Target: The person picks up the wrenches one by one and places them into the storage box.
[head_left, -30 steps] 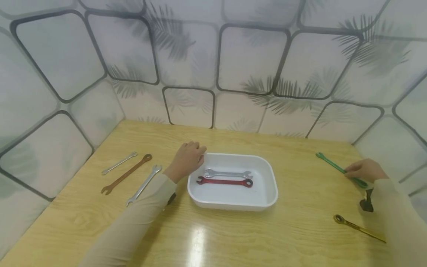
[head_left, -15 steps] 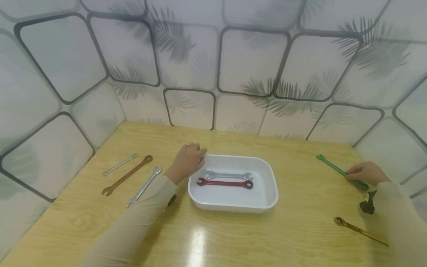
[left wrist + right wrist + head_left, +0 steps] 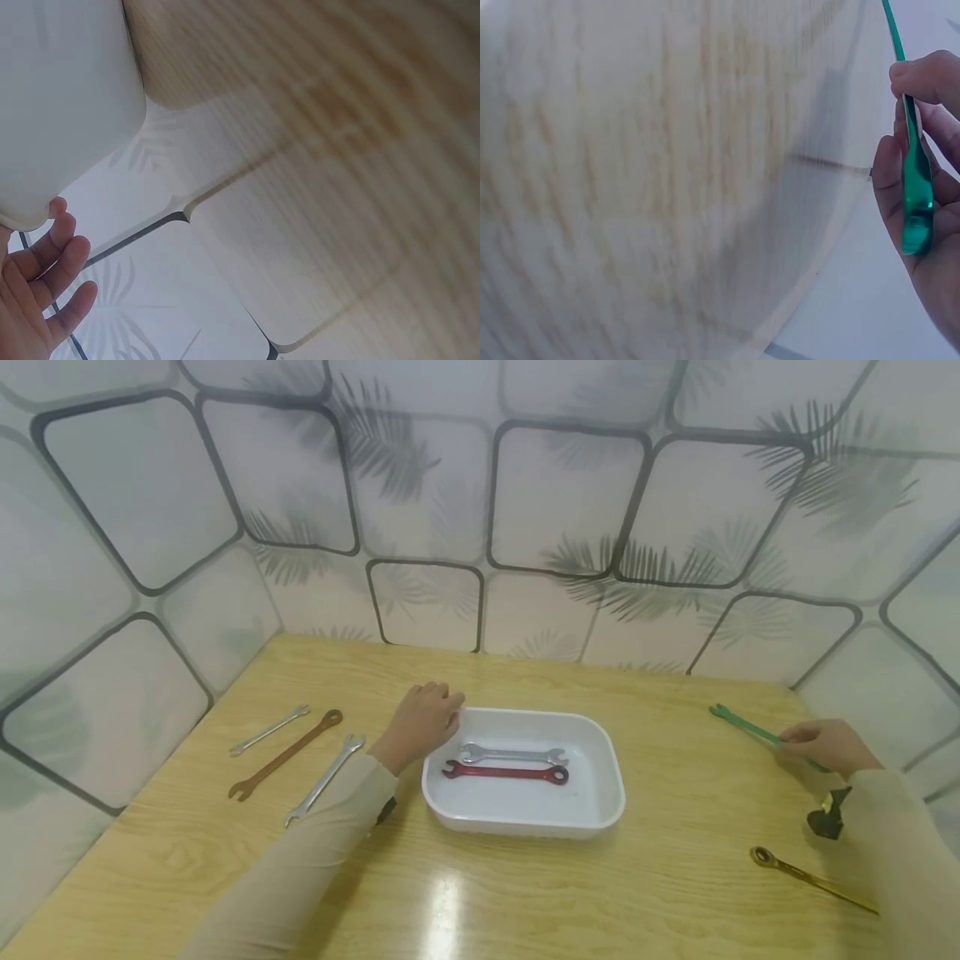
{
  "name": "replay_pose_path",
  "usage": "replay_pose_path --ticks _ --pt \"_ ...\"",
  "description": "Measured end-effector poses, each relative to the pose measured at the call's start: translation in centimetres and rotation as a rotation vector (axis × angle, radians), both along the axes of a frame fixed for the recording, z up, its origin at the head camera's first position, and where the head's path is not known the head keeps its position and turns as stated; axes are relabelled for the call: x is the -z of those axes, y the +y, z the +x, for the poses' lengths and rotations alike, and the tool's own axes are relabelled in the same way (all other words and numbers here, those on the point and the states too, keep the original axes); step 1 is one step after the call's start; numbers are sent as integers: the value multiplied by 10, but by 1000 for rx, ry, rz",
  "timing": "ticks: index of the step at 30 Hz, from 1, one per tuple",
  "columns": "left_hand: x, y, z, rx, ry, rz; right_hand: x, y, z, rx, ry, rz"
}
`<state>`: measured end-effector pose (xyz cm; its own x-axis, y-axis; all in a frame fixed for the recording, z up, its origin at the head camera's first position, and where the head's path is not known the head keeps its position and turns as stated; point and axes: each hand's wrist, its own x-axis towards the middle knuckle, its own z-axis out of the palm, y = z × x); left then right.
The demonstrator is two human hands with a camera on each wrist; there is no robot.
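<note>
My right hand (image 3: 828, 747) pinches a green wrench (image 3: 750, 727) at the right side of the table, thumb on one side and fingers on the other. In the right wrist view the green wrench (image 3: 917, 180) runs past the thumb, its thick end over the palm. My left hand (image 3: 422, 725) grips the far left corner of a white plastic tub (image 3: 517, 828), fingers outside its rim in the left wrist view. Inside the tub, a silver open-end wrench (image 3: 513, 755) and a red combination wrench (image 3: 506, 771) lie side by side.
Left of the tub lie a small silver wrench (image 3: 270, 730), a brown wrench (image 3: 288, 753) and a larger silver wrench (image 3: 324, 779), partly beside my left sleeve. A gold ratchet wrench (image 3: 810, 878) lies at the right, partly under my right sleeve. Patterned walls border the wooden table (image 3: 600, 910).
The green wrench has turned in my right hand, its near end now less visible behind the fingers. The left hand and the tub stay put.
</note>
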<state>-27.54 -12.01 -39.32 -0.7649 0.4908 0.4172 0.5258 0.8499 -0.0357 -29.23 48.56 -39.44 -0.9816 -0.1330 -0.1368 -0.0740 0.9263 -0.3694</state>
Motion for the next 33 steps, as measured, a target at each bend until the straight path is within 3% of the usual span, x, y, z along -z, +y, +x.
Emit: replay_pose_path --ticks 19,33 --pt "0 0 0 -7 -11 2 -9 -3 0 26 83 -24" --pt "3 0 -2 -8 -4 2 -38 -17 0 34 100 -47"
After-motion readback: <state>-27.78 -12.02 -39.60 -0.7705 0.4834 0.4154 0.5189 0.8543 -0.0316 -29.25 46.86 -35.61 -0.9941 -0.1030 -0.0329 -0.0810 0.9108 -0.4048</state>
